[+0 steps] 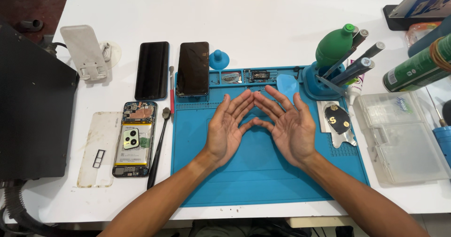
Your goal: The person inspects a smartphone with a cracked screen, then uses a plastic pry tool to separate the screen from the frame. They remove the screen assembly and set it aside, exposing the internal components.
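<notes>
Two hands: my left hand (229,126) and right hand (287,124) lay palms-up, empty, fingertips touching, mid-frame.
Mat: blue work mat (263,180) beneath, keeping small parts contained.
Opened phone (134,140): lower left, back off, near my left hand.
Spudger (158,150): beside it, within reach.

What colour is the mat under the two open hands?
The mat is blue, seen best in the head view, beneath the left hand and right hand.
</notes>
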